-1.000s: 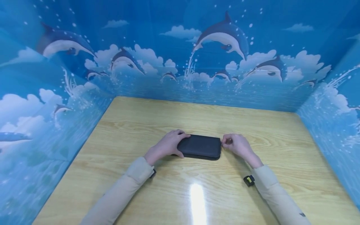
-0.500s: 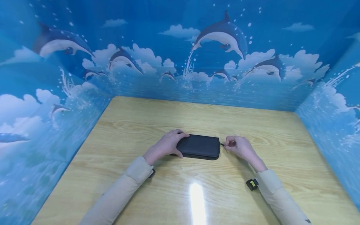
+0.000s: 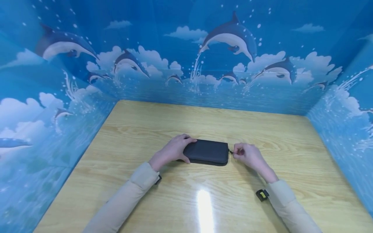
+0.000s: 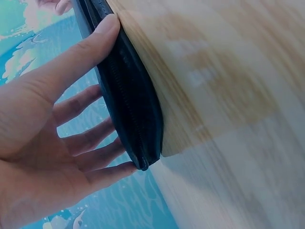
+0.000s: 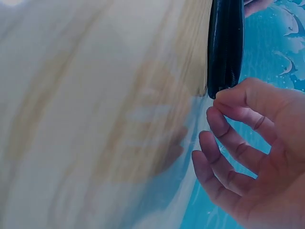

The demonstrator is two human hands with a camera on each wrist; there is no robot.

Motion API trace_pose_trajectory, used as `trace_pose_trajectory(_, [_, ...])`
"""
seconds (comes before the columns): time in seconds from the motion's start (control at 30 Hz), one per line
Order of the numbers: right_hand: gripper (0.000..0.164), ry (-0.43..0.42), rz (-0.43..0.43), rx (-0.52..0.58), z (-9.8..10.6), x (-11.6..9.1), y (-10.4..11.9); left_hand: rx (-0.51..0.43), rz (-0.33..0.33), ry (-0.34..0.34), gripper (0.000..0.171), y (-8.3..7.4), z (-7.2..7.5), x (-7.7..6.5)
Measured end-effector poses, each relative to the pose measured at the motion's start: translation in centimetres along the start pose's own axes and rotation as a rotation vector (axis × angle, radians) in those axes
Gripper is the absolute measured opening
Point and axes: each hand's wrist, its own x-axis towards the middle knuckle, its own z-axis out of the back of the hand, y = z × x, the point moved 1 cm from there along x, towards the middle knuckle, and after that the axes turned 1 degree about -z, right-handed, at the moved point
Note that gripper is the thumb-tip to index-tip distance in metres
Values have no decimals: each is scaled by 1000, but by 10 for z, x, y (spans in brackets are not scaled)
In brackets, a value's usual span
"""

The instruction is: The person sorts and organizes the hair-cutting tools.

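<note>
A black zip-around wallet (image 3: 207, 151) lies flat on the wooden table in the head view. My left hand (image 3: 174, 149) grips its left end, thumb along the near edge and fingers round the far edge. The left wrist view shows the zipper track (image 4: 125, 95) running along the wallet's side beneath the thumb (image 4: 97, 40). At the right end, my right hand (image 3: 247, 154) pinches the small dark zipper pull (image 3: 231, 151) between thumb and forefinger, just off the wallet's corner. In the right wrist view the other fingers (image 5: 221, 174) curl loosely and the fingertips mostly cover the pull.
The light wood-grain table (image 3: 140, 204) carries a bright light reflection (image 3: 205, 210) near its front. Blue dolphin-printed walls (image 3: 186, 58) enclose it at the back and on both sides. A small black wrist camera (image 3: 262, 195) sits at the right sleeve's cuff.
My right hand has moved slightly right and toward me, drawing the zipper pull out from the wallet's right end. The left hand and wallet stay in place.
</note>
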Motion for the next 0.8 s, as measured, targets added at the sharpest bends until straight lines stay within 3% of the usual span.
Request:
trace_pose_trajectory(0.2, [21,10,48,-19,1,-9,4,-11,2,8,90,-1,0,2])
trace_pose_trajectory(0.8, [20,13,44,5,-5,-24,24,-24,7,5,91,2,0,2])
